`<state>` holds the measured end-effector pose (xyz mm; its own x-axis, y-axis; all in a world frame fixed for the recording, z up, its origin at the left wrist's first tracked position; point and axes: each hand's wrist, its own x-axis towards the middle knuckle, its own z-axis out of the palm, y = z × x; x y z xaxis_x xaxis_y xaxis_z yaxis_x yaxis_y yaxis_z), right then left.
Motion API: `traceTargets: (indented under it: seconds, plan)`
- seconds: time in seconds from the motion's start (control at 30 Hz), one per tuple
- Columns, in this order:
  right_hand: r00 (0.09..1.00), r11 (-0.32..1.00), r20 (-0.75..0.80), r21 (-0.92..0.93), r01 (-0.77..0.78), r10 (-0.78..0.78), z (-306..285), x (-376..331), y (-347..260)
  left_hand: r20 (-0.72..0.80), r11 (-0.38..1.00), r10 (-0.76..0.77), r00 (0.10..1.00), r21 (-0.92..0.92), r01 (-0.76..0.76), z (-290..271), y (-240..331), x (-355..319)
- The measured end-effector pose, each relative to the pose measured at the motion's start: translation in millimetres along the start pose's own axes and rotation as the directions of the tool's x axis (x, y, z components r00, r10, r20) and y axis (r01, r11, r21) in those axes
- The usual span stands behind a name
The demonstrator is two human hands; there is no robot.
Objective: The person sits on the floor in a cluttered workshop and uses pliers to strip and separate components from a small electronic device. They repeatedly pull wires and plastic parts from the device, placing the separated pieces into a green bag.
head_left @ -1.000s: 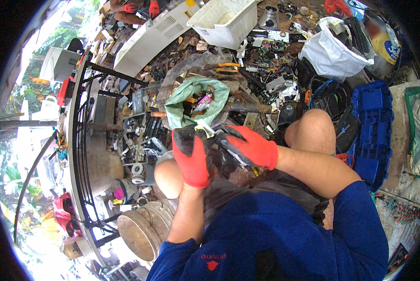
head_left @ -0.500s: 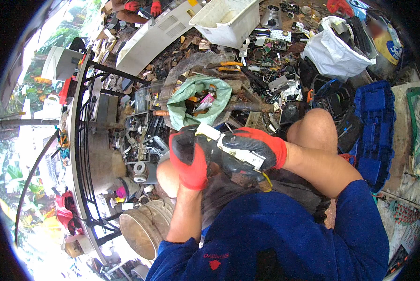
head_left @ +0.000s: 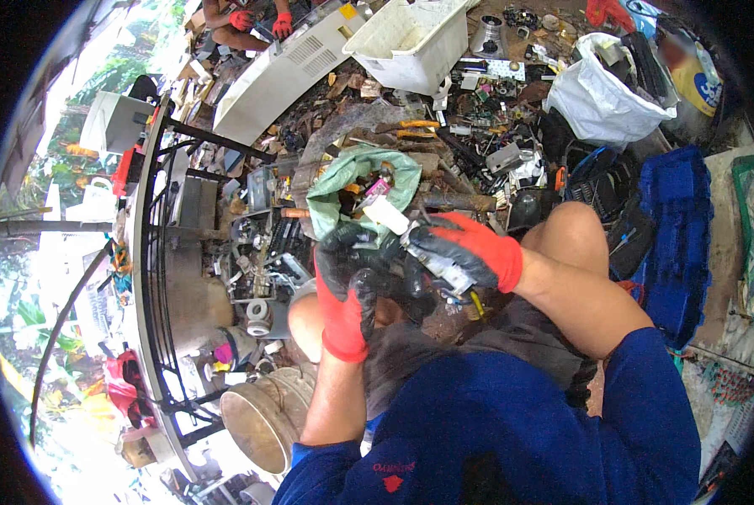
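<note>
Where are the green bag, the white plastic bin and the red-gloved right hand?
green bag (head_left: 333,192), head view, left side of its cloth.
white plastic bin (head_left: 411,63), head view, front wall.
right hand (head_left: 469,251), head view, back of glove.

A green plastic bag (head_left: 356,181) of scrap lies open on the littered ground just beyond my knees. Behind it stands a white plastic crate (head_left: 411,42), with a long white appliance casing (head_left: 280,71) lying to its left. Right of the green bag sits a tied white plastic bag (head_left: 600,105), and nearer me a blue plastic crate (head_left: 676,231). Left of the green bag rises a black metal rack (head_left: 154,252).
</note>
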<state>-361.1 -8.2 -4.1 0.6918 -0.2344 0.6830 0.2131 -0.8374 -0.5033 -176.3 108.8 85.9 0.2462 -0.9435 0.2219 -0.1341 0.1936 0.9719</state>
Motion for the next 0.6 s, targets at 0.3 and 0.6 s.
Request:
traceTargets:
  seconds: [0.3,0.6]
  plan:
    - [0.999,0.930,0.050,0.368,-0.010,-0.009,10.6,0.4,-17.8,0.176,0.960,-0.277,0.945,0.085,0.265,-26.2,-23.1,-7.2]
    - [0.781,0.602,0.210,0.531,-0.596,0.588,5.6,27.3,-46.8,0.138,0.714,0.201,0.970,0.657,-0.241,-22.9,1.5,-2.1]
